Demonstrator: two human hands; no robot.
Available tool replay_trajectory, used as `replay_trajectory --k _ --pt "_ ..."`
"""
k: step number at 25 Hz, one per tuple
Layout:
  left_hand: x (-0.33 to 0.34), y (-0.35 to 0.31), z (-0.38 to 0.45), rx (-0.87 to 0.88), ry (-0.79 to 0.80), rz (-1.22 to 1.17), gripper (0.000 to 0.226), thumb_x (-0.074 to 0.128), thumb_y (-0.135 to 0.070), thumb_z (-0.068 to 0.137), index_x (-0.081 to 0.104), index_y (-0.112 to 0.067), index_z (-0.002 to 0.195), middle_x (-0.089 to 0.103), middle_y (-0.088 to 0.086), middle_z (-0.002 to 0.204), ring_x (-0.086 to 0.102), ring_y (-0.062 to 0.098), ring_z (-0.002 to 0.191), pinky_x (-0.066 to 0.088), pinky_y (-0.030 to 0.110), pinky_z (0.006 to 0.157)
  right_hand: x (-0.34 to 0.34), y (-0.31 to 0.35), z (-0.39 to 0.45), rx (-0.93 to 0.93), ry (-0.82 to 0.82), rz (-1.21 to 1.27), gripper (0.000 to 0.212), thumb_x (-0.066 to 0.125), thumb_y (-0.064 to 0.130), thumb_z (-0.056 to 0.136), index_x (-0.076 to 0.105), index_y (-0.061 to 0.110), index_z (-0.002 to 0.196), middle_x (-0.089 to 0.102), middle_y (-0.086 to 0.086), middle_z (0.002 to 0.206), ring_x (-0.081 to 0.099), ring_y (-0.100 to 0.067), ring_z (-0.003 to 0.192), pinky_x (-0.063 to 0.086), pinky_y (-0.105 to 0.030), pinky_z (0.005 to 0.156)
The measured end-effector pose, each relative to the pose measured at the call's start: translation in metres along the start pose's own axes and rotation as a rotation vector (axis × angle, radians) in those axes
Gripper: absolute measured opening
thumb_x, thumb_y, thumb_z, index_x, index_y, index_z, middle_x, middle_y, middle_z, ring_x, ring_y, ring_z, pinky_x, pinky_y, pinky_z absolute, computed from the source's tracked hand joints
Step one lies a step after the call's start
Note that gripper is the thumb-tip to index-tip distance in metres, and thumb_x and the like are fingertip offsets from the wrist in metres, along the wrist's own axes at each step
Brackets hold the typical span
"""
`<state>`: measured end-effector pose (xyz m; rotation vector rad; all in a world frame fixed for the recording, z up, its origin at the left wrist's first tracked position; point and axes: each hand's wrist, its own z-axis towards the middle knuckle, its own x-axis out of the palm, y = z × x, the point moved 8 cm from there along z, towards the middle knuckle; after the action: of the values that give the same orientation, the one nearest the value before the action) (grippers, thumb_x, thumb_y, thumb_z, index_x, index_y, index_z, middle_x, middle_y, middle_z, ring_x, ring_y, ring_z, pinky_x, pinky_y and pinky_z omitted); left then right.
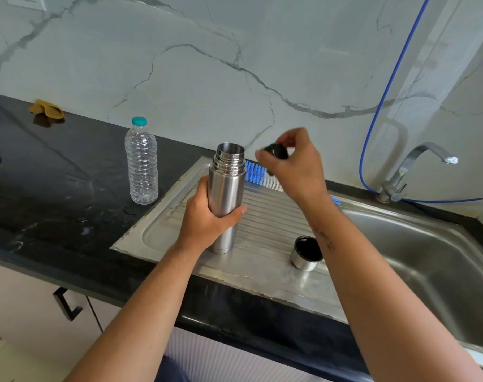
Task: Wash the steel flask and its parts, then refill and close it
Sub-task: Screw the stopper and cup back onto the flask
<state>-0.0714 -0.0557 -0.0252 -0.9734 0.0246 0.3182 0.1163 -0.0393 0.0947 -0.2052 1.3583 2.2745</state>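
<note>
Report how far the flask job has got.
Done: the steel flask is open, and its cup lid sits mouth-up on the drainboard. In hand: the left hand grips the flask upright; the right hand pinches the black stopper beside its mouth. Left: whether washing or refilling is done cannot be told; closing remains.

You get bright, even daylight here, with only soft shadows under the arms on the ribbed steel drainboard [270, 216]. The glossy black stone desk [55, 188] throws pale glare near its left edge. Wide-angle bending curves the desk's edges and the wall lines. Your right hand [292, 164] and its small dark stopper [276, 151] are motion-blurred.
</note>
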Motion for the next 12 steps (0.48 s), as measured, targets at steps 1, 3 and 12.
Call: replay_trajectory --k 1,3,12 --pt "0.0 -0.001 0.0 0.001 -0.002 -0.001 0.071 0.091 -0.028 0.074 0.046 -0.032 0.129 0.062 -0.018 0.106 0.064 -0.005 0.095 0.052 0.007 0.075 0.0 0.014 0.002 -0.001 -0.041 0.147 0.037 0.084 0.03 0.077 0.053 0.022 0.095 0.064 -0.001 0.1 0.071 -0.024 0.088 0.06 -0.037 0.076" --pt "-0.001 -0.002 0.0 -0.002 -0.007 0.004 0.069 0.091 -0.027 0.074 0.047 -0.031 0.127 0.062 -0.017 0.104 0.064 -0.006 0.094 0.052 0.007 0.073 0.007 0.039 0.004 -0.051 -0.047 0.303 0.038 0.085 0.024 0.08 0.049 0.018 0.091 0.063 -0.003 0.092 0.069 -0.013 0.08 0.058 -0.031 0.073" --pt "-0.001 -0.002 0.0 0.015 -0.011 -0.001 0.064 0.091 -0.026 0.074 0.05 -0.028 0.122 0.063 -0.015 0.099 0.065 -0.002 0.089 0.05 0.007 0.068 0.061 0.065 0.004 -0.309 0.51 -0.286 0.034 0.075 0.041 0.09 0.066 0.023 0.118 0.071 0.006 0.105 0.067 -0.007 0.093 0.054 -0.018 0.078"
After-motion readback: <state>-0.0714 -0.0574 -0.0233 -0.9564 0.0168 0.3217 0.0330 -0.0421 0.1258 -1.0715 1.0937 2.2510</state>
